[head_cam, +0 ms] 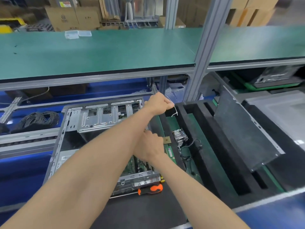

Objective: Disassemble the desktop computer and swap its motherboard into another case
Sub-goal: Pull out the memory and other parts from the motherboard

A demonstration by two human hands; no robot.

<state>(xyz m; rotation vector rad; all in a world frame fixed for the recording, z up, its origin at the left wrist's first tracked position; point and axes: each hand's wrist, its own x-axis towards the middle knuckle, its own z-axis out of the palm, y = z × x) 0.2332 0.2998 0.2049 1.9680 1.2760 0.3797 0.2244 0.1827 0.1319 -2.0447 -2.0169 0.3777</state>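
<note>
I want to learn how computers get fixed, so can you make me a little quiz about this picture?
1. True or false: the orange-and-black screwdriver is held in a hand.
2. What does the left hand pinch? A) a thin white tie B) a hammer C) a red cup
3. Fill in the gap: the shelf above the open computer case has a ____ top.

Key: 1 false, it lies on the bench by the case's near edge. 2 A. 3 green.
</note>
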